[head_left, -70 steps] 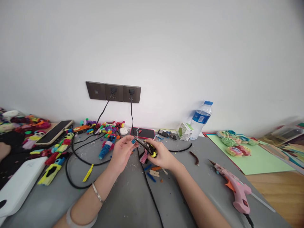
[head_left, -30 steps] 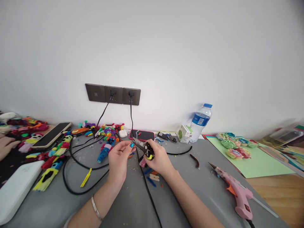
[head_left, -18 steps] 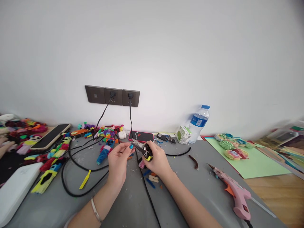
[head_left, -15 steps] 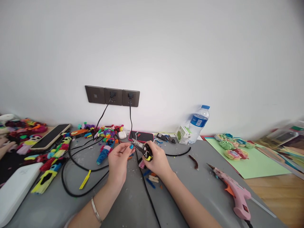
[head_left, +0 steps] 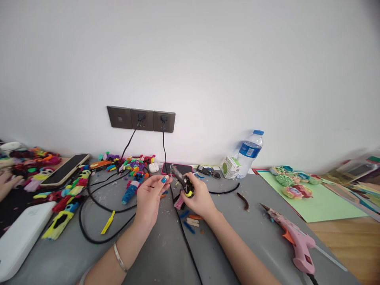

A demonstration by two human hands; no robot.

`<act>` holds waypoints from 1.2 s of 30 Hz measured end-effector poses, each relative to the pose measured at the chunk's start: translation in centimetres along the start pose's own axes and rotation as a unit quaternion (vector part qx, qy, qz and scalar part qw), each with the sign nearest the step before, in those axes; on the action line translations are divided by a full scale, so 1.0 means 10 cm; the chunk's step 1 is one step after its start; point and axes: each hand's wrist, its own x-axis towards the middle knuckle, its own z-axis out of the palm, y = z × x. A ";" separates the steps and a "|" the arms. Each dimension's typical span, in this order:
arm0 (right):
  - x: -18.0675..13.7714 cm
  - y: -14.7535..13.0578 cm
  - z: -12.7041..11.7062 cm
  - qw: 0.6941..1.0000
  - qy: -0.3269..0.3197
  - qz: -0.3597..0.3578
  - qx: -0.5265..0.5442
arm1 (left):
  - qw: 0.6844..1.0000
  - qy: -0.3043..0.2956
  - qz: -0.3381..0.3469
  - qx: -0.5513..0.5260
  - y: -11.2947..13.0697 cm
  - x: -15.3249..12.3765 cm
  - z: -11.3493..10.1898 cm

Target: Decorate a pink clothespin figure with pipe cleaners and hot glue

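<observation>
My left hand (head_left: 150,198) is closed in a pinch, thumb against fingers, with a small pale bit just showing at the fingertips. What it is I cannot make out. In my right hand (head_left: 200,198) is a pair of pliers (head_left: 187,187) with black and yellow handles, its metal jaws pointing up and left, close to my left fingertips but apart from them. A pink fuzzy piece (head_left: 179,202) lies just below the pliers. Short blue pipe cleaner pieces (head_left: 189,227) and cream ones (head_left: 192,222) lie on the grey table under my right wrist.
A pink glue gun (head_left: 297,241) lies at the right. Behind stand a water bottle (head_left: 250,154) and small box (head_left: 230,168). Black cable (head_left: 103,241) loops across the left, near colourful pipe cleaner figures (head_left: 61,221) and a white power bank (head_left: 26,239). Another person's hand (head_left: 7,184) shows far left.
The pliers have drawn slightly right, away from my left fingertips, and their jaws now point more steeply upward. My left hand keeps its pinch. The view has shifted slightly.
</observation>
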 end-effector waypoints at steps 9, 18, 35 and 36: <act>0.05 0.03 -0.25 0.997 -0.065 -0.034 0.001 | 1.000 -0.005 0.000 0.010 0.07 0.00 0.02; 0.03 0.04 -0.22 0.991 -0.122 -0.052 -0.013 | 0.999 -0.007 0.004 0.038 0.04 0.00 0.01; 0.04 0.06 -0.25 0.989 -0.135 -0.064 -0.015 | 0.999 -0.005 -0.029 0.044 0.04 0.00 -0.01; 0.04 0.06 -0.25 0.988 -0.140 -0.063 -0.012 | 0.998 -0.005 -0.032 0.045 0.04 0.00 -0.01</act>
